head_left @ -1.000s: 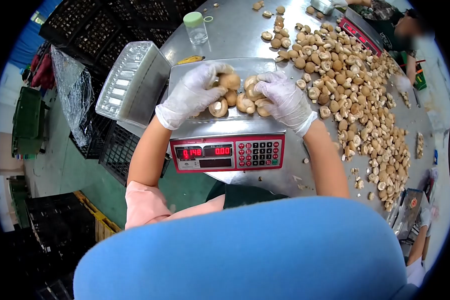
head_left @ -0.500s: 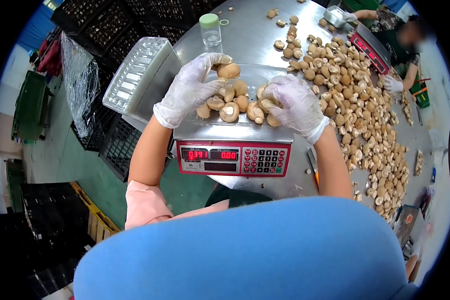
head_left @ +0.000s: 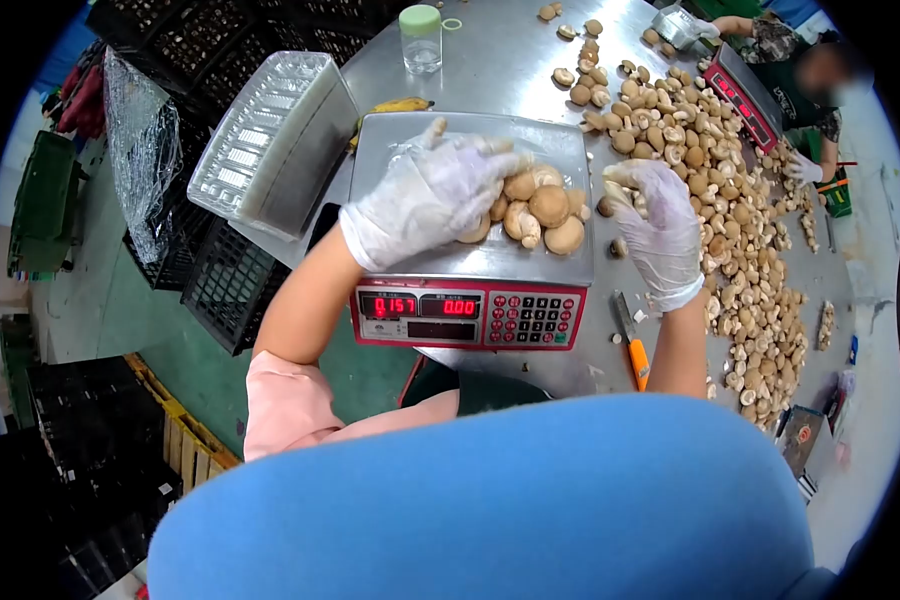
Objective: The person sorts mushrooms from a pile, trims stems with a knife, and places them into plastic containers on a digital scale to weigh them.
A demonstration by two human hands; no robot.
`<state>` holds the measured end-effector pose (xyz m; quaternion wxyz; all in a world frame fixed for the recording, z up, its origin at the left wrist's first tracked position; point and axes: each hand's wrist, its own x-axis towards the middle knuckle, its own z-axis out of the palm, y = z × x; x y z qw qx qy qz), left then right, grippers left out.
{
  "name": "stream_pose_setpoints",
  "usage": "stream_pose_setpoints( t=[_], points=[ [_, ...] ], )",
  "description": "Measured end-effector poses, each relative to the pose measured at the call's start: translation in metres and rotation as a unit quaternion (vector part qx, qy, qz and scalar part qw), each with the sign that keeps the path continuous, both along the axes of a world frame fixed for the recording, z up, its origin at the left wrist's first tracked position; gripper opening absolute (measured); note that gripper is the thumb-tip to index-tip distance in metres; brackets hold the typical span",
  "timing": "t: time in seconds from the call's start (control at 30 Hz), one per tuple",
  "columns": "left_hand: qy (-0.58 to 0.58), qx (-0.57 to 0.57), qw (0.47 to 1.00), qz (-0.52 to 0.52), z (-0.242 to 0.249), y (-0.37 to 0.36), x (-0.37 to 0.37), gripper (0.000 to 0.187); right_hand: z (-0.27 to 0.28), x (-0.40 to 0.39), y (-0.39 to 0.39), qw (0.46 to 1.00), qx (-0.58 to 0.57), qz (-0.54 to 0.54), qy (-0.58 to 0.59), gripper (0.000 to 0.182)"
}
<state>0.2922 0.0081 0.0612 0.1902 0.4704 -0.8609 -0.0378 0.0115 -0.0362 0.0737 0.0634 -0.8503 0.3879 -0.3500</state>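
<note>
Several brown mushrooms (head_left: 548, 205) sit in a clear plastic tray on the steel pan (head_left: 390, 128) of a red digital scale (head_left: 470, 318), whose left display reads 0.157. My left hand (head_left: 435, 195), in a white glove, lies over the left part of this heap with its fingers stretched out, hiding some mushrooms and much of the tray. Off the right edge of the pan, my gloved right hand (head_left: 658, 225) has its fingers curled round a mushroom, mostly hidden by them. Another small mushroom (head_left: 618, 247) lies on the table just below its fingertips.
A large mushroom pile (head_left: 740, 260) covers the table's right side. An orange-handled knife (head_left: 637, 355) lies right of the scale. Stacked clear trays (head_left: 270, 140), a banana (head_left: 402, 104) and a green-lidded jar (head_left: 422, 45) stand behind. Across the table, a gloved co-worker's hand (head_left: 803, 168) is beside another scale (head_left: 740, 95).
My left hand has moved right across the mushrooms and spread its fingers. My right hand has left the tray, moving right past the pan. The display dropped from 0.391 to 0.157.
</note>
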Motion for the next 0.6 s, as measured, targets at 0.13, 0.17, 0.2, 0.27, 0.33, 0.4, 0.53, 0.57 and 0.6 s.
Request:
stream_pose_setpoints(
  t=[0.13,0.17,0.2,0.27,0.33,0.4,0.53,0.57,0.6],
  points=[
    [0.227,0.022,0.973,0.041,0.034,0.009,0.043,0.038,-0.021,-0.031,0.011,0.997,0.051,-0.005,-0.051,0.015],
    [0.324,0.095,0.936,0.097,0.047,0.022,0.051,0.038,-0.029,-0.036,0.018,0.991,0.101,-0.03,-0.079,0.017],
    [0.36,0.107,0.92,0.115,0.042,0.027,0.069,0.038,-0.033,-0.04,0.022,0.983,0.148,-0.042,-0.095,0.02],
    [0.395,0.136,0.895,0.157,0.028,0.035,0.11,0.04,-0.041,-0.046,0.026,0.976,0.195,-0.058,-0.079,0.027],
    [0.367,0.177,0.893,0.19,0.027,0.054,0.12,0.039,-0.05,-0.051,0.022,0.954,0.271,-0.043,-0.123,0.029],
    [0.353,0.204,0.89,0.205,0.023,0.069,0.121,0.039,-0.055,-0.05,0.013,0.944,0.307,-0.053,-0.114,0.033],
    [0.36,0.261,0.867,0.225,0.016,0.077,0.108,0.048,-0.048,-0.038,0.01,0.908,0.386,-0.04,-0.156,0.038],
    [0.359,0.26,0.868,0.223,0.018,0.077,0.102,0.048,-0.049,-0.037,0.007,0.906,0.395,-0.028,-0.15,0.039],
    [0.338,0.281,0.865,0.24,0.027,0.079,0.09,0.049,-0.049,-0.036,0.005,0.903,0.405,-0.017,-0.145,0.039]
  ],
)
